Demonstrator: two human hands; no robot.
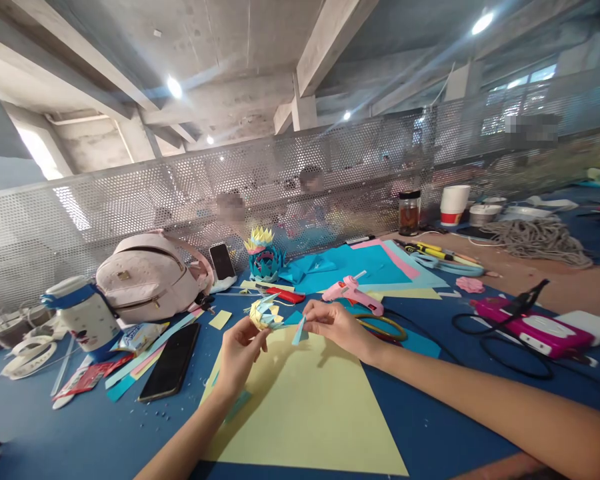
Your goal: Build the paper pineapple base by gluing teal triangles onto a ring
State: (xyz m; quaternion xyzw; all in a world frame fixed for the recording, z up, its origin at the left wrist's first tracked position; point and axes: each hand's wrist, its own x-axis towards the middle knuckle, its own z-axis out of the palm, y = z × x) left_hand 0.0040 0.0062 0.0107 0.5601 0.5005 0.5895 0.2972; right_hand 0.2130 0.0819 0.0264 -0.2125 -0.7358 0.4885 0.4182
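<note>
My left hand (241, 348) is closed on a small folded-paper flower (265, 312) with pale yellow and light blue petals. Close beside it, my right hand (337, 328) pinches a light blue folded paper piece (301, 331), held point up and apart from the flower. Both hands are above a large yellow paper sheet (310, 407). Some light blue paper scraps (238, 405) lie by my left wrist. Behind the hands stands a finished-looking paper flower (264, 257) in dark blue, pink and yellow.
A pink glue gun (353, 293) and a red utility knife (285, 295) lie just beyond my hands. To the left are a phone (171, 362), a bottle (83, 319) and a pink backpack (147, 277). A magenta power strip (535, 327) with black cables sits right.
</note>
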